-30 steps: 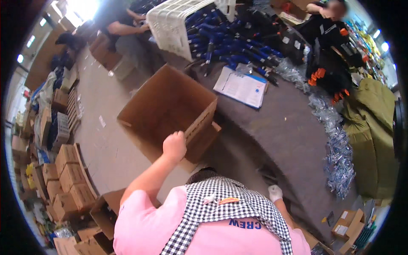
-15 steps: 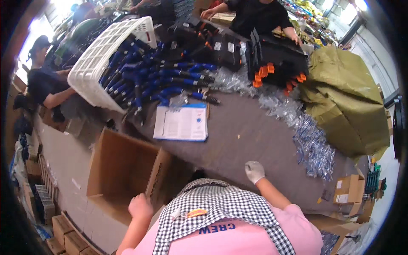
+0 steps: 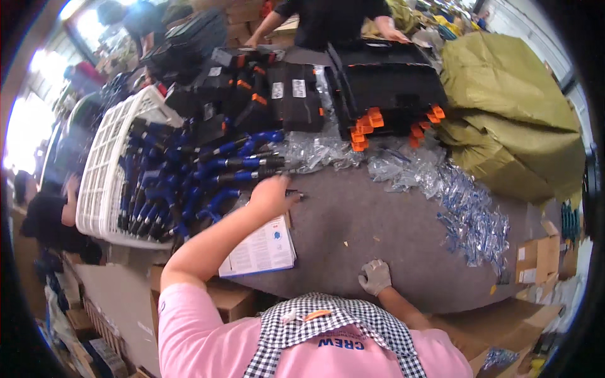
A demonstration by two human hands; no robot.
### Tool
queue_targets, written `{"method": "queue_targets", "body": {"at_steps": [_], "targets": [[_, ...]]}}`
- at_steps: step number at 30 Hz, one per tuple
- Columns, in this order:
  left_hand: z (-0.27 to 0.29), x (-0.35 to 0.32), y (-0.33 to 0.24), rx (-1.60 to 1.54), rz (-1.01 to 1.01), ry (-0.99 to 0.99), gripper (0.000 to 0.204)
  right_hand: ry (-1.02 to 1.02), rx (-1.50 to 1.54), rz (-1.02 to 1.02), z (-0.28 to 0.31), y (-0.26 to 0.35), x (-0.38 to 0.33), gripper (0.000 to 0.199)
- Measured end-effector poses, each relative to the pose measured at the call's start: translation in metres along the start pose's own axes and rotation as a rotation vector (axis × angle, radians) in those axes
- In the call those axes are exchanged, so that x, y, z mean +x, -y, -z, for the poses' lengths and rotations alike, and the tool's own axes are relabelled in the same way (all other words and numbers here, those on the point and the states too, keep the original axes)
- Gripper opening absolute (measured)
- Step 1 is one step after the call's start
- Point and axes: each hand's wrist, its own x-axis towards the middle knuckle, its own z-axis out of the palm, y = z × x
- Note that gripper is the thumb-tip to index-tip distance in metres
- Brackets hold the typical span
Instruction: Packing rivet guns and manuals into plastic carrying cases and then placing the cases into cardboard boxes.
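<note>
Beside blue tools (image 3: 211, 169), the left hand (image 3: 271, 196) has an unclear grip; nearer, the right hand (image 3: 377, 277) rests loosely spread.

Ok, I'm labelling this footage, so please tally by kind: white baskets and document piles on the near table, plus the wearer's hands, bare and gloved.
White plastic basket: 1
Document pile: 1
Bare left hand: 1
Gloved right hand: 1
Total: 4
</note>
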Motion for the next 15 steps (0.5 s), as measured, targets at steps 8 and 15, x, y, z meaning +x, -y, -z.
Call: {"method": "queue_targets", "body": {"at_steps": [8,15], "targets": [[0.020,0.148,-0.154,-0.031,-0.644,-0.629,0.075,-0.004,0.043,-0.014,0.009,0.003,0.006,0.023],[-0.008,0.269,-0.166,-0.315,-0.032,-0.981,0.060,-0.002,0.094,-0.054,-0.002,-0.005,0.001,0.025]]}}
